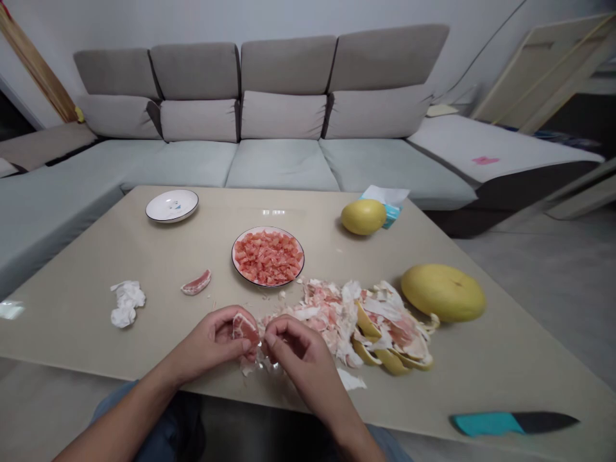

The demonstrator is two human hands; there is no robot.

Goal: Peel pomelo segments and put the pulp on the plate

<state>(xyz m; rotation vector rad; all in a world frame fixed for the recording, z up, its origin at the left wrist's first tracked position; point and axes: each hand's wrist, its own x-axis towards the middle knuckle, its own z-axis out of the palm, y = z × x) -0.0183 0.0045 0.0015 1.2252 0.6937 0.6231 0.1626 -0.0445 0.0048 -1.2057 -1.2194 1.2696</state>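
My left hand (206, 343) and my right hand (293, 350) meet over the front of the table, both pinching a pink pomelo segment (245, 328) with whitish membrane. A heap of torn pith and yellow rind (346, 321) lies against my right hand. Behind my hands, a round plate holds a mound of pink pomelo pulp (267, 256). Another peeled segment (196, 282) rests by itself left of that plate. Two whole yellow pomelos sit farther right: one (443, 292) beyond the peel, one (363, 217) near the back edge.
The beige tabletop (86, 269) also bears a crumpled tissue (127, 303), a small white plate (172, 205) and a tissue box (387, 206). A black-bladed knife with a teal handle (513, 422) lies at the front right. A grey sofa (279, 163) stands behind the table.
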